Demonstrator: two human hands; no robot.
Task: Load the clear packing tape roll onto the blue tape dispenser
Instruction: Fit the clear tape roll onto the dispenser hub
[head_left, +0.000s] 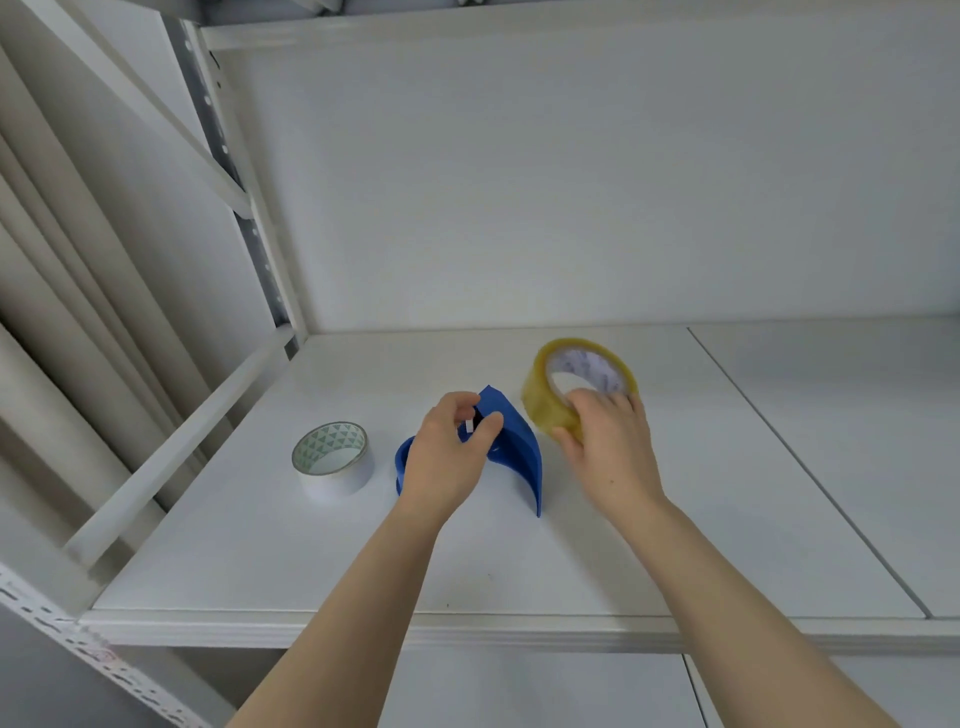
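Note:
The blue tape dispenser (519, 457) stands on the white shelf (519, 561), its curved blade guard arching down to the right. My left hand (449, 457) grips it from above, thumb and fingers pinched around its middle, hiding the hub. Just right of it, the clear packing tape roll (550, 395), yellowish with a white printed core, is tilted on edge. My right hand (608, 441) holds that roll by its near rim, with fingers reaching into the core. Roll and dispenser are close together but apart.
A white tape roll with a green triangle pattern inside (332, 457) lies flat to the left of the dispenser. A white rail and perforated shelf post border the left side. The shelf's back wall is behind, and a panel seam runs along the right.

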